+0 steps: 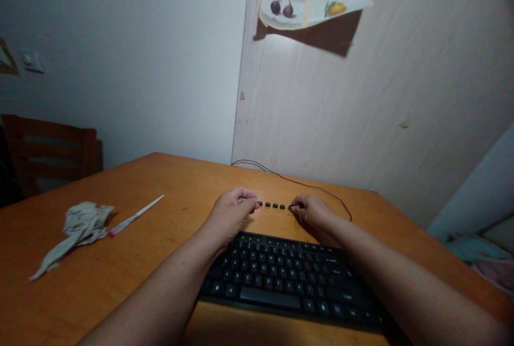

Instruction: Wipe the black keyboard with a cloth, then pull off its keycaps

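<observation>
Several small black keycaps [275,205] lie in a short row on the wooden table [193,180], just beyond the black keyboard [273,268]. At the row's left end, my left hand [235,209] has its thumb and fingers closed against the leftmost keycap [260,203]. My right hand [313,211] pinches the rightmost keycap [290,207] between thumb and fingertips. Small pale spots show along the top row of the keyboard, where keys seem to be off. My right forearm hides part of the keyboard's right side, and my left wrist covers its upper left corner.
To the left lie a crumpled greyish cloth [86,223] and a white pen-like stick [138,215] with a pink end. A thin black cable [297,180] curves along the table's back. Beyond stand the wall [168,67] and a wooden chair [52,148].
</observation>
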Demonstrator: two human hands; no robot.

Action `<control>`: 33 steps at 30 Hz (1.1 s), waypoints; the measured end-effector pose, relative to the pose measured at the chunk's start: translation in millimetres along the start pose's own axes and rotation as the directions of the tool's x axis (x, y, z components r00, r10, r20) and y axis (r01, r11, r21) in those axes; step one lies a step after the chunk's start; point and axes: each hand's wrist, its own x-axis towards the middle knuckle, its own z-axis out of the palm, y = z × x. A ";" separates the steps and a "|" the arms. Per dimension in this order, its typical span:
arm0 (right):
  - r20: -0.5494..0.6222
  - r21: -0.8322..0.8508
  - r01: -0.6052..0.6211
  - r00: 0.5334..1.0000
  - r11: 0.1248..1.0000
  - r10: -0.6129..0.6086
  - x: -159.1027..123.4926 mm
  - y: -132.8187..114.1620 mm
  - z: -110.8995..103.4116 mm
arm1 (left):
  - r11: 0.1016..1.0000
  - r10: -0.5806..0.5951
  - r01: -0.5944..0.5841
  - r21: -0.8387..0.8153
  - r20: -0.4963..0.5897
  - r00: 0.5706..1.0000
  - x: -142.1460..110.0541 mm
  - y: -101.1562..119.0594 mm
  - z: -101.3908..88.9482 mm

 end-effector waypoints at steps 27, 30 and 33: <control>0.005 0.047 0.054 0.999 0.997 -0.054 -0.1 -2.6 -8.1 | 1.000 0.011 -0.011 0.027 0.007 1.000 -0.3 -0.1 0.3; -0.021 0.118 0.029 0.999 0.993 -0.026 -3.8 0.2 -18.1 | 0.999 0.028 -0.028 0.023 0.016 0.999 1.4 -2.0 -1.3; -0.063 0.186 0.021 0.998 0.982 -0.009 -15.4 3.7 -35.2 | 0.998 0.060 -0.061 0.026 0.017 0.998 2.1 -2.3 -2.9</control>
